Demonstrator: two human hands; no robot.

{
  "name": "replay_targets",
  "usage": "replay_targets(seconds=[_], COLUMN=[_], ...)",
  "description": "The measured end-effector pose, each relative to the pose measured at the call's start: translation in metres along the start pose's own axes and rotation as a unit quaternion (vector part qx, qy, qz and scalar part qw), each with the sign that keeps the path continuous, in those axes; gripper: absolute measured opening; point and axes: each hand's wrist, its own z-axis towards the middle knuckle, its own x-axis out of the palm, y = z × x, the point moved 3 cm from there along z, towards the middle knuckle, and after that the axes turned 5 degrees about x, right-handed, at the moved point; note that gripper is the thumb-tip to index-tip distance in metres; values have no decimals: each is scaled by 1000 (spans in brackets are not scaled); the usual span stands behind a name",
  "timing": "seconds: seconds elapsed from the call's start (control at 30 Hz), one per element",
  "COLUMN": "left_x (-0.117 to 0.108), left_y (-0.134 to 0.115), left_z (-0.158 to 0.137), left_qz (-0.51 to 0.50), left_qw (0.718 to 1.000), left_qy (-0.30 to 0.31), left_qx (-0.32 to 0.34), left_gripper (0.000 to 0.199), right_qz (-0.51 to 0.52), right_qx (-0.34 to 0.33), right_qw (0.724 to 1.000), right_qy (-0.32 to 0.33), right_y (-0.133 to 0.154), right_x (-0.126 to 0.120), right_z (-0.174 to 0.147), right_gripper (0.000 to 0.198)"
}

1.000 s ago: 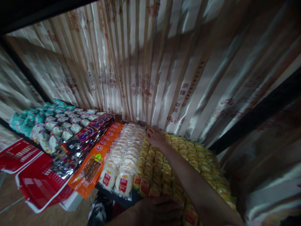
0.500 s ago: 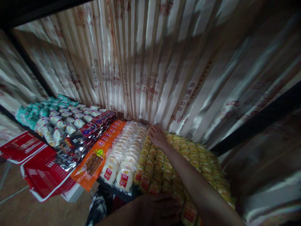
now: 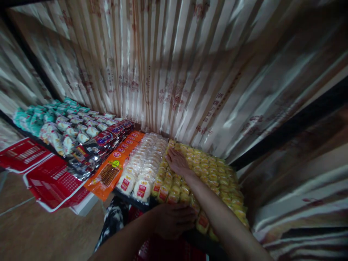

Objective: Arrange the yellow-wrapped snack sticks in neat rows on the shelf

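Rows of small yellow-wrapped snack packs [image 3: 209, 170] cover the right part of a dark shelf. My right hand [image 3: 177, 161] lies flat on the far left rows of these packs, its fingers stretched toward the back. Along their front edge rests my left hand [image 3: 175, 219], palm turned to the packs, fingers extended and close together. Neither hand grips anything. Just left of the yellow packs are two rows of clear-wrapped white round cakes [image 3: 143, 188] with red labels.
Left of the cakes lie orange snack bags [image 3: 110, 174], dark shiny packets [image 3: 104, 139], white packs [image 3: 69, 143] and teal packs [image 3: 34, 121]. Red baskets [image 3: 53, 177] stand below at the left. A pleated patterned curtain [image 3: 174, 72] hangs behind, with a dark bar [image 3: 293, 123] at right.
My right hand has drawn back slightly from the curtain over the yellow packs. My left hand has shifted a little left and up in view along their front. The view has tilted slightly.
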Motion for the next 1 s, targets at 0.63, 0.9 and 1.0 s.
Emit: replay_targets(seconds=[0.63,0.9,1.0], left_x=[-28,-25,-20], left_y=[-6,4,4], left_z=[-23,-41,-41], left_qz=[-42,-78,-79], left_qw=[995,994,994], left_qy=[-18,-10,-2], left_qx=[-85,-75,-77], left_gripper=[49,49,46], right_qz=[37,18,20], right_qx=[11,18,16], right_qw=[999,998,998], right_qy=[22,62,57], right_y=[42,57,58], right_x=[-28,-15,-11], right_z=[-91,-75,-72], right_gripper=[62,60,60])
